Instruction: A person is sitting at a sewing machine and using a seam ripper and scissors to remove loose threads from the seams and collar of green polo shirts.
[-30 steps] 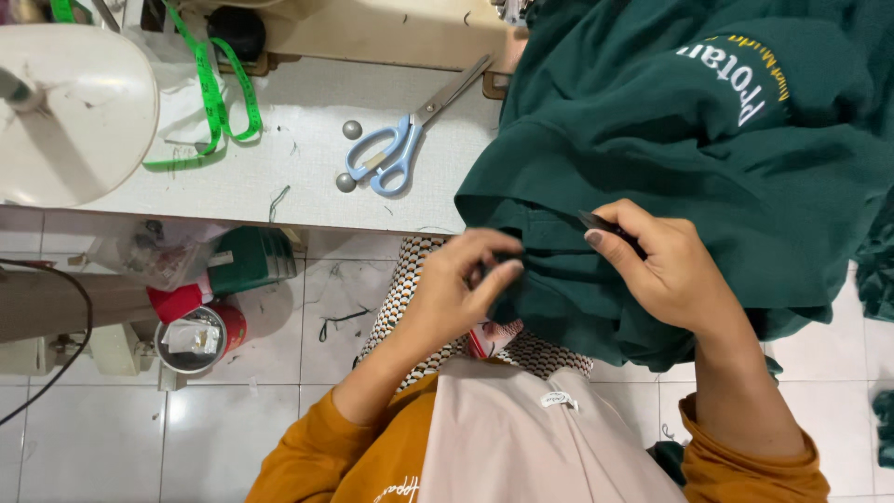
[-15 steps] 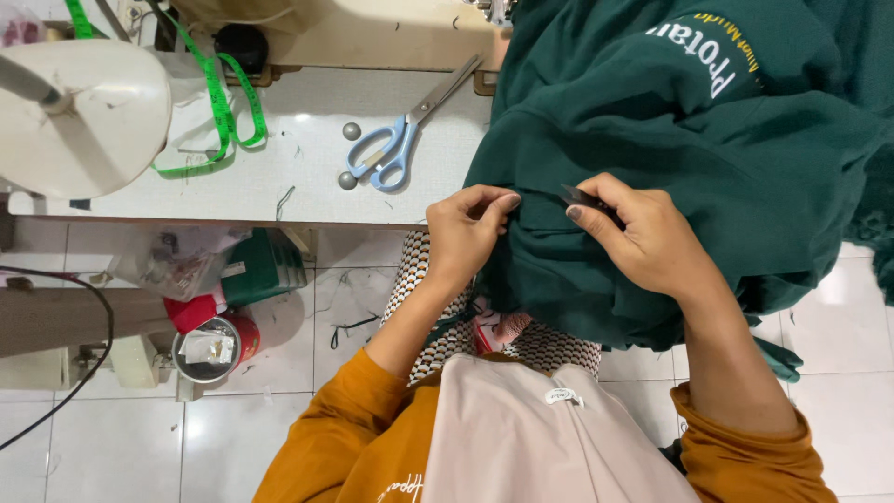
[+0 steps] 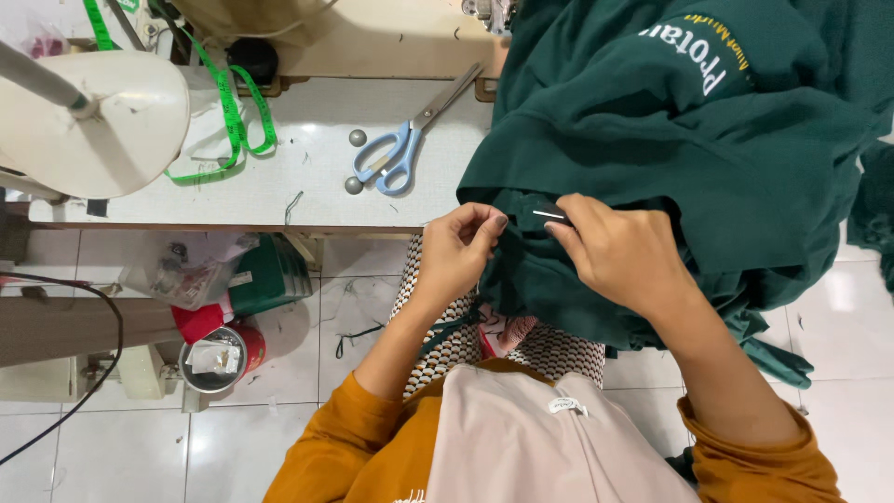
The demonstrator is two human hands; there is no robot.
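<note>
Both hands have drifted slightly toward twelve o'clock: the left hand point(image 3: 463, 250) pinches the green garment point(image 3: 670, 158) at the counter point(image 3: 307, 177) edge, while right hand point(image 3: 619, 251) fingers grasp a small dark tool point(image 3: 551, 214), scissors point(image 3: 402, 149) at ten o'clock.

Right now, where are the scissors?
In the head view the blue-handled scissors lie on the white table, left of the green garment and right of the green tape measure, apart from both hands.
</note>
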